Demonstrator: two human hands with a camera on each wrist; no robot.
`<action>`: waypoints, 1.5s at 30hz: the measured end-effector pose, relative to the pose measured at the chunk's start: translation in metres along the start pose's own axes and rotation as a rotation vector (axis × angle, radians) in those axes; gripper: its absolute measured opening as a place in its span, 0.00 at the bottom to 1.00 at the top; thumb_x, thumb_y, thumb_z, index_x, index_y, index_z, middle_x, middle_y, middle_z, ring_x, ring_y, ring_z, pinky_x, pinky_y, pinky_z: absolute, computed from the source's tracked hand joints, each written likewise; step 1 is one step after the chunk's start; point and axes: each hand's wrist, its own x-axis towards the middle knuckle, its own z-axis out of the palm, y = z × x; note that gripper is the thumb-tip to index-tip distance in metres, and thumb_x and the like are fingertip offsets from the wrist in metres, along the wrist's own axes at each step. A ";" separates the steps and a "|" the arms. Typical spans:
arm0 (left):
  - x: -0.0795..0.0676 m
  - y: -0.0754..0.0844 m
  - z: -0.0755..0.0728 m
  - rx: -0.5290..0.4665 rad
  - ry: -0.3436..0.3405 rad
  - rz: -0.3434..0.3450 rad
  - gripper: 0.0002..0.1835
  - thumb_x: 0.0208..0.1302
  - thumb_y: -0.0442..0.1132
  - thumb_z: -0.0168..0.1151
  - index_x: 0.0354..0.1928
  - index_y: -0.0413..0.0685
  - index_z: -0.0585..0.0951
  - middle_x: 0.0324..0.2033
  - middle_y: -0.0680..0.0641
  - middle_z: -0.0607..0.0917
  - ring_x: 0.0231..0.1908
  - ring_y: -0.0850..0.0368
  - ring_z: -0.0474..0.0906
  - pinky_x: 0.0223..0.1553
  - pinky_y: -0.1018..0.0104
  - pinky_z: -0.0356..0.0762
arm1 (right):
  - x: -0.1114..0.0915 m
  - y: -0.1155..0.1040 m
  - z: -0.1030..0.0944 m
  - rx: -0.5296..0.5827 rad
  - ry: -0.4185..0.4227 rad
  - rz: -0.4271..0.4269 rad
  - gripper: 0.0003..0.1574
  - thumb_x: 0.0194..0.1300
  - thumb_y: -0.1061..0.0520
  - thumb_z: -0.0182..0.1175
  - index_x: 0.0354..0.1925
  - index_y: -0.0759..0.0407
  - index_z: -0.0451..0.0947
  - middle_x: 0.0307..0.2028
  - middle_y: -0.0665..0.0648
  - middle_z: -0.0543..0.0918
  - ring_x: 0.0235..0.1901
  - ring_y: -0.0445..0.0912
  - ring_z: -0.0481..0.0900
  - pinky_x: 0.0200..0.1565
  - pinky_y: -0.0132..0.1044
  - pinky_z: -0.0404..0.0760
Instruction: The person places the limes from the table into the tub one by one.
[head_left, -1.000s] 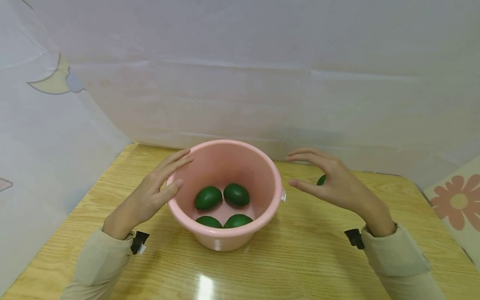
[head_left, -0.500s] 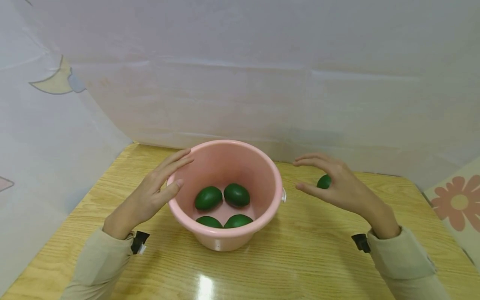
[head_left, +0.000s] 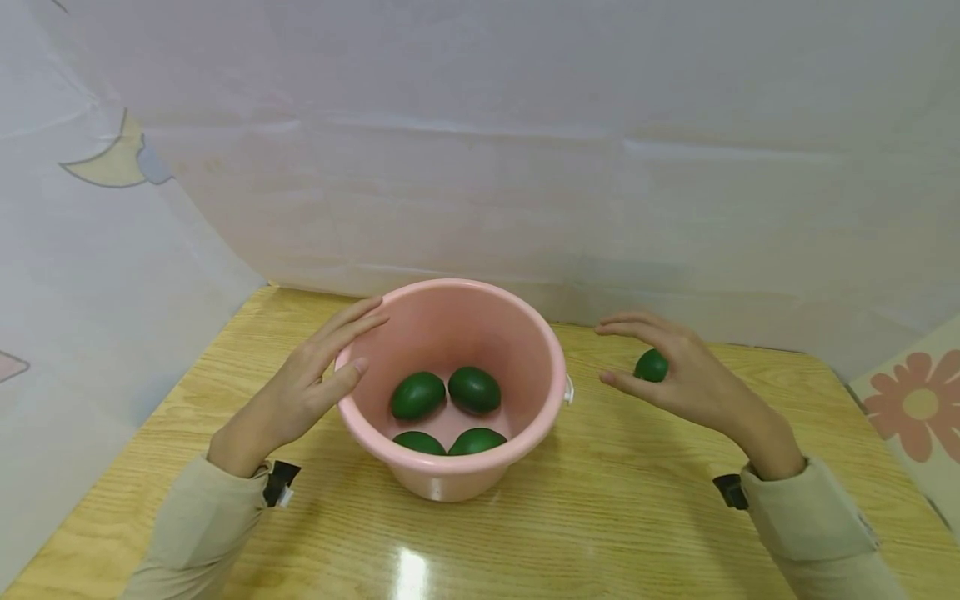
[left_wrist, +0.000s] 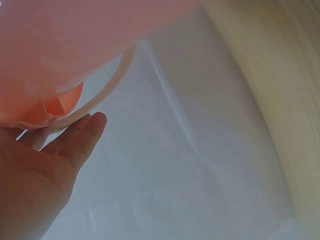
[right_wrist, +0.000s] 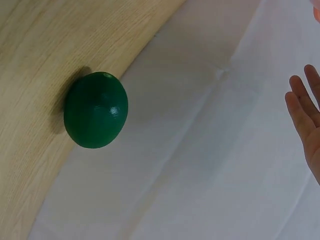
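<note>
A pink bucket (head_left: 446,479) stands on the table with several smooth, dark green oval fruits (head_left: 418,396) lying in its bottom. My left hand (head_left: 288,398) rests on the bucket's left rim, thumb and fingertips lying over the edge. From the left wrist, that hand (left_wrist: 37,175) shows nearly straight fingers beside the bucket's pale handle (left_wrist: 112,82). To the right of the bucket, my right hand (head_left: 693,375) is held in the air with fingers loosely spread and holds nothing. Behind it, another green oval fruit (head_left: 650,365) sits on the table, partly hidden by the hand in the head view.
The wooden table (head_left: 600,533) runs back to a pale sheet (head_left: 480,167) hung as a wall. More printed sheet stands at the left and right sides, one with an orange flower (head_left: 917,404). A white handle fitting (head_left: 568,390) juts from the bucket's right side.
My right hand has drifted right and slightly down, away from the bucket, uncovering more of the fruit on the table. The left hand and bucket have stayed put.
</note>
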 end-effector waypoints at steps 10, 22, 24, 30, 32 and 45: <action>0.001 -0.001 0.000 0.002 0.000 -0.003 0.28 0.72 0.34 0.51 0.73 0.52 0.67 0.76 0.49 0.59 0.75 0.46 0.54 0.68 0.35 0.55 | -0.005 0.010 0.004 -0.013 0.005 0.009 0.37 0.56 0.58 0.74 0.63 0.49 0.75 0.63 0.51 0.76 0.63 0.40 0.72 0.61 0.31 0.71; 0.002 -0.001 0.000 -0.007 -0.005 -0.006 0.27 0.72 0.35 0.50 0.73 0.50 0.67 0.76 0.49 0.59 0.75 0.45 0.54 0.68 0.34 0.55 | -0.011 0.025 0.008 -0.009 0.015 0.034 0.37 0.54 0.60 0.74 0.62 0.53 0.75 0.62 0.54 0.76 0.61 0.51 0.74 0.61 0.30 0.70; 0.001 -0.001 0.000 -0.011 -0.008 -0.010 0.28 0.72 0.35 0.50 0.73 0.50 0.67 0.76 0.49 0.59 0.75 0.45 0.54 0.68 0.34 0.55 | -0.013 0.027 0.008 -0.010 0.014 0.050 0.36 0.54 0.59 0.74 0.62 0.52 0.76 0.62 0.53 0.77 0.61 0.52 0.74 0.61 0.28 0.69; 0.001 -0.001 0.000 -0.018 -0.010 -0.014 0.28 0.72 0.36 0.50 0.73 0.51 0.67 0.76 0.48 0.59 0.75 0.45 0.54 0.68 0.34 0.55 | -0.016 0.037 0.010 -0.011 -0.001 0.074 0.36 0.55 0.59 0.74 0.62 0.53 0.76 0.62 0.56 0.77 0.61 0.56 0.74 0.57 0.53 0.73; 0.001 -0.001 0.000 -0.018 -0.010 -0.015 0.27 0.72 0.36 0.50 0.73 0.51 0.67 0.76 0.48 0.59 0.75 0.45 0.54 0.68 0.34 0.55 | -0.018 0.042 0.011 -0.006 -0.006 0.094 0.36 0.55 0.58 0.74 0.62 0.53 0.76 0.62 0.56 0.77 0.62 0.56 0.74 0.57 0.55 0.73; 0.001 -0.001 0.000 -0.012 -0.010 -0.008 0.28 0.72 0.36 0.50 0.73 0.52 0.67 0.76 0.50 0.59 0.75 0.46 0.54 0.68 0.35 0.56 | -0.026 0.065 0.016 -0.001 -0.029 0.128 0.35 0.55 0.56 0.74 0.61 0.59 0.76 0.61 0.64 0.76 0.60 0.65 0.73 0.55 0.64 0.73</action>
